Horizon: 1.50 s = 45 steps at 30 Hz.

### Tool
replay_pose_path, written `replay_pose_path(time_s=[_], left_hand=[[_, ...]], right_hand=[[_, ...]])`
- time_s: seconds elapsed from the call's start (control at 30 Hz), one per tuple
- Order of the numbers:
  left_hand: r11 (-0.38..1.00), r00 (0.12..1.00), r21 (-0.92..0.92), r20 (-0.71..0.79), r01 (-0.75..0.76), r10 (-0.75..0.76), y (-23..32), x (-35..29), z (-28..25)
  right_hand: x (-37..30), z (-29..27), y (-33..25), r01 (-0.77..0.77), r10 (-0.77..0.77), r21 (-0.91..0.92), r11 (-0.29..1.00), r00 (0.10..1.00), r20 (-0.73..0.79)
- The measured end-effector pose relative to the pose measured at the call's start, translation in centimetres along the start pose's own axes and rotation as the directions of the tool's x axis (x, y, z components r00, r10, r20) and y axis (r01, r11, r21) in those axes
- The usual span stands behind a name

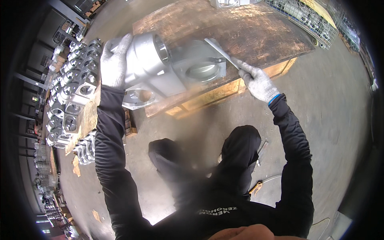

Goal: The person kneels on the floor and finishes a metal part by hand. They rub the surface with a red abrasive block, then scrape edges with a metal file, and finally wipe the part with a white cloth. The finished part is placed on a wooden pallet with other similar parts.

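Head view is showing your left hand [115, 64] in a grey knit glove, fingers spread and wrapping over the top edge of a large silver metal casting [160, 68] — you are gripping it and holding it tilted on the front edge of a low wooden counter [248, 32]. Your right hand [258, 82], gloved the same way, is closing around the handle end of a long, thin metal file [220, 51]; the file is slanting up and away from that hand, with its far end lying across the casting's flat flange beside the oval opening. The casting is sitting between your two hands, nearer the left one. Beyond your left hand, rows of smaller silver castings [70, 88] are lying packed side by side on another wooden board. Far past your right hand a wire mesh crate [304, 16] is standing at the counter's back corner — well apart from the file.
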State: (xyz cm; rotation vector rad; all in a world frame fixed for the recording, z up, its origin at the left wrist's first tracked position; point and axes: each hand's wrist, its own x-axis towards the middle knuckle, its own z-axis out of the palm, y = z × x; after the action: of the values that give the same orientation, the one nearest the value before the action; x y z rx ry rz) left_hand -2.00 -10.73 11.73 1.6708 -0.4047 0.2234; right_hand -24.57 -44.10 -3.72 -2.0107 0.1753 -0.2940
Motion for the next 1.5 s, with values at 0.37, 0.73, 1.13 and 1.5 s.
replay_pose_path(time_s=[0.37, 0.73, 1.13, 1.5], left_hand=[[0.982, 0.989, 0.129, 0.056, -0.141, 0.135, -0.4, 0.1, -0.5], [0.972, 0.99, 0.185, 0.022, -0.142, 0.141, 0.0, -1.0, 0.0], [0.994, 0.992, 0.064, 0.092, -0.091, 0.085, -0.1, -1.0, -0.4], [0.975, 0.977, 0.133, 0.144, -0.178, 0.159, 0.1, -1.7, -0.8]], right_hand=[[1.2, -0.5, -0.9, -0.126, 0.12, 0.152, 0.98, 0.992, 0.049], [3.9, -0.3, 3.6, -0.107, 0.08, 0.424, 0.899, 0.993, 0.081], [5.5, 0.9, 5.1, 0.106, -0.105, 0.019, 0.994, 0.994, -0.018], [7.5, 0.6, 6.1, -0.118, 0.1, 0.337, 0.934, 0.993, 0.069]])
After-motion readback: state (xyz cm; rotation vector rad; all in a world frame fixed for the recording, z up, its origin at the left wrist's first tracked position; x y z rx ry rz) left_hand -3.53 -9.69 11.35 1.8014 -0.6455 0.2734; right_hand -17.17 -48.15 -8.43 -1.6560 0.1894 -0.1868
